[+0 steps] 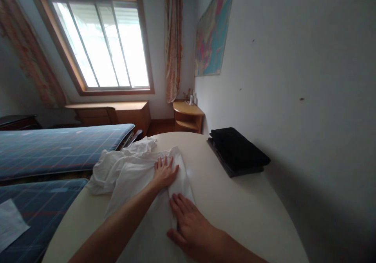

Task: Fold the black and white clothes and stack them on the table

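A white cloth garment (138,177), probably a shirt, lies over the left and middle of a pale round table (223,204). Its right part is laid fairly flat, while the left and far parts are bunched up and rumpled. My left hand (165,173) rests palm down with spread fingers on the cloth near its far edge. Closer to me, my right hand (189,220) lies flat along the garment's right side, fingers stretched out and thumb apart. Neither hand grips the fabric. My forearms cover part of it.
Folded black fabric (239,149) sits at the table's right, by the white wall (293,59). Blue plaid mattresses (64,149) adjoin the left side, with a white sheet (11,224) on the nearer one. Beyond stand a corner shelf (188,108) and a wooden desk (129,106).
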Available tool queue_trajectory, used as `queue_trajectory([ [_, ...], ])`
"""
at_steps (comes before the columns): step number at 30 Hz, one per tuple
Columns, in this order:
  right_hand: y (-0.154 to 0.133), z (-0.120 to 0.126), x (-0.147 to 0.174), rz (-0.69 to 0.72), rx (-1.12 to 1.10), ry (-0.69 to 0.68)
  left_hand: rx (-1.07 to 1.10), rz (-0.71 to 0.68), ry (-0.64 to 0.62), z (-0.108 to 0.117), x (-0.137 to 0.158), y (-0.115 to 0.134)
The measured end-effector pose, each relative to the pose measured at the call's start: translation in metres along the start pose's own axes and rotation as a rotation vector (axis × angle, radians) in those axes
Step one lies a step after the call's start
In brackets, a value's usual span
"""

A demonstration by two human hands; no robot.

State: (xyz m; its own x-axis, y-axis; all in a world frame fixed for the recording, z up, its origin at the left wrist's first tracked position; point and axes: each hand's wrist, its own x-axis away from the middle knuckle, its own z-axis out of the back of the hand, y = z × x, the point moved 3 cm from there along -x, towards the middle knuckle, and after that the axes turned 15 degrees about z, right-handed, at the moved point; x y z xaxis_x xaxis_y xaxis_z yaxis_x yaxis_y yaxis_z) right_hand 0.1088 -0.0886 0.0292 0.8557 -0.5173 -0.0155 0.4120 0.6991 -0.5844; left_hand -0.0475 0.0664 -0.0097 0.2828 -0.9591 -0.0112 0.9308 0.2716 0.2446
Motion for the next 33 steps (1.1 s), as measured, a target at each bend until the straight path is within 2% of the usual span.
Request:
queue_trajectory([
  [6, 0.023, 0.003, 0.008, -0.080, 0.004, -0.017, 0.000, -0.048, -0.046, -0.006, -0.015, 0.028],
  [14, 0.058, 0.037, 0.024, -0.201, 0.067, 0.008, 0.060, -0.179, -0.074, -0.027, -0.048, 0.095],
  [19, 0.086, 0.056, 0.027, -0.212, 0.100, 0.047, 0.106, -0.271, -0.067, -0.035, -0.070, 0.126],
  [26, 0.098, 0.063, 0.030, -0.183, 0.115, 0.097, 0.200, -0.353, -0.004, -0.028, -0.081, 0.136],
  [33, 0.095, 0.070, 0.041, -0.126, 0.071, 0.198, 0.224, -0.448, 0.069, -0.008, -0.035, 0.127],
])
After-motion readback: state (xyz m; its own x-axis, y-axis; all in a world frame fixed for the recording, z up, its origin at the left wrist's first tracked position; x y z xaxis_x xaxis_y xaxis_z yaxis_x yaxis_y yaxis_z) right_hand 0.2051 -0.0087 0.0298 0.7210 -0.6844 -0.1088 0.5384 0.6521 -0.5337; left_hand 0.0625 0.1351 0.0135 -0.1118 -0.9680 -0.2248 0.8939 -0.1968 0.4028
